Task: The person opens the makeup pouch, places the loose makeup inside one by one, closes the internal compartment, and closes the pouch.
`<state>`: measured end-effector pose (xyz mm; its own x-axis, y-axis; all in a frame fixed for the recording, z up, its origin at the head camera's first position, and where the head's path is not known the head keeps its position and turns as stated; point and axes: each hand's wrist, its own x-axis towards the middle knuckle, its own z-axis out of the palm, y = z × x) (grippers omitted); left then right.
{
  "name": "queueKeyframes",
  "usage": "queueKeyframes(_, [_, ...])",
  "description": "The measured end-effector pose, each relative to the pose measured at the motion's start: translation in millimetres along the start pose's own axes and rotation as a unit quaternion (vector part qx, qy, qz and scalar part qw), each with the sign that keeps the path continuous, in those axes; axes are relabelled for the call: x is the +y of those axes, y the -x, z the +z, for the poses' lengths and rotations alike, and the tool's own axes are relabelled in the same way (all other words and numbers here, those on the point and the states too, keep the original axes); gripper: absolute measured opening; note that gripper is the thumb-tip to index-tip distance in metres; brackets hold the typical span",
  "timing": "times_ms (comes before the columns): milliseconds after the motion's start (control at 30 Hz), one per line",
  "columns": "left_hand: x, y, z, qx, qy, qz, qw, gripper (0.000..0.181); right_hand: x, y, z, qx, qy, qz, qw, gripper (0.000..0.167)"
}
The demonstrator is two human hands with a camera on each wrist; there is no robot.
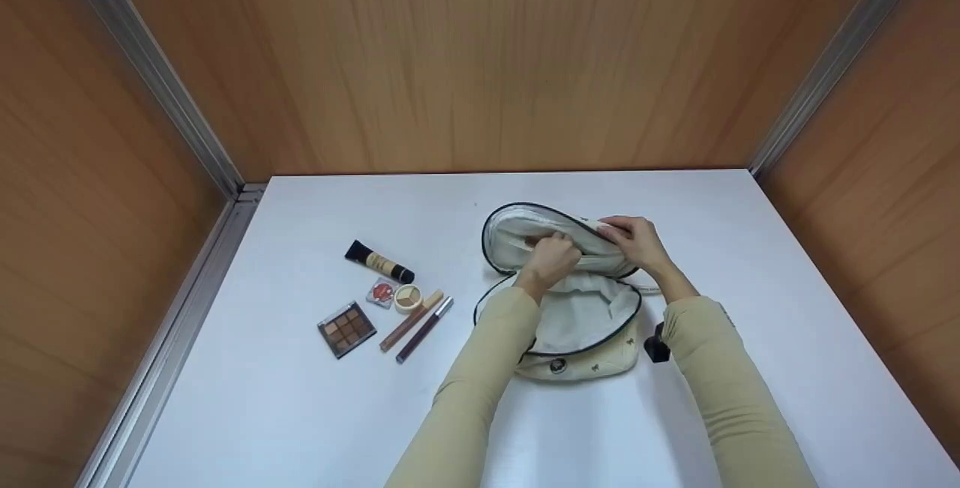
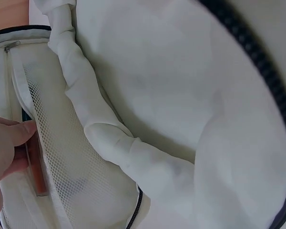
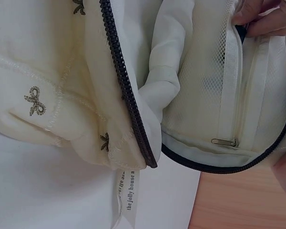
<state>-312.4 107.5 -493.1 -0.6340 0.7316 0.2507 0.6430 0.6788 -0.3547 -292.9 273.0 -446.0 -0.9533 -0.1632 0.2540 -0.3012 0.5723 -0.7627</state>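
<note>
The cream bag (image 1: 611,357) with dark zip edges lies unzipped, its lid folded back. My left hand (image 1: 553,259) is over the lid's inner side; in the left wrist view its thumb and fingers (image 2: 12,145) pinch a reddish-brown tube (image 2: 36,164) with a dark end, at the opening of a mesh pocket (image 2: 81,157). The right wrist view shows the pocket's zip pull (image 3: 224,142) at one end and the left fingers (image 3: 267,19) at the slit. My right hand (image 1: 637,242) grips the lid's right edge.
Left of the bag on the white table (image 1: 300,413) lie a black-capped tube (image 1: 381,262), a red compact (image 1: 382,292), a round pot (image 1: 407,298), two slim tubes (image 1: 424,330) and a brown palette (image 1: 346,329). A black object (image 1: 657,345) is by the right sleeve. Wooden panels surround the table.
</note>
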Motion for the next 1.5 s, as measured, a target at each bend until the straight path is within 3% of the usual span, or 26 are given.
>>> queueKeyframes(67, [-0.8, 2.7, -3.7, 0.012, 0.005, -0.003, 0.9999, 0.026, 0.4, -0.3, 0.5, -0.002, -0.006, 0.002, 1.0000, 0.028])
queueKeyframes(100, [-1.1, 7.3, -18.1, -0.001, 0.011, -0.007, 0.9999, 0.022, 0.8, -0.4, 0.7, -0.003, -0.008, 0.005, 1.0000, 0.028])
queueKeyframes(167, [-1.2, 12.3, -24.2, 0.016, 0.018, -0.008, 0.9997, 0.022, 1.3, -0.5, 0.8, -0.006, -0.005, 0.004, 1.0000, 0.029])
queueKeyframes(300, [-1.2, 18.3, -33.4, 0.008, 0.027, -0.006, 0.9996, 0.023, 1.8, -0.6, 0.3, -0.004, 0.001, -0.008, 1.0000, 0.029])
queueKeyframes(567, [0.2, 18.5, -28.2, 0.012, 0.024, -0.010, 0.9996, 0.021, 2.4, -1.5, -0.1, -0.002, 0.000, -0.010, 1.0000, 0.029])
queueKeyframes(767, [1.2, 22.0, -26.9, -0.009, 0.026, -0.011, 0.9995, 0.018, 3.8, -3.1, -1.8, -0.001, -0.001, -0.003, 1.0000, 0.029])
queueKeyframes(967, [3.6, 26.9, -23.2, 0.005, 0.038, -0.017, 0.9991, 0.020, 1.8, -4.8, -1.5, -0.005, 0.003, 0.018, 0.9998, 0.030])
queueKeyframes(1200, [5.3, 34.0, -23.4, -0.005, 0.011, -0.017, 0.9998, 0.029, 3.7, -6.0, 0.7, -0.002, 0.001, 0.008, 1.0000, 0.029])
queueKeyframes(1500, [7.1, 41.0, -28.2, 0.020, 0.015, -0.043, 0.9988, 0.036, 3.1, -6.0, -1.0, 0.003, 0.001, 0.004, 1.0000, 0.028])
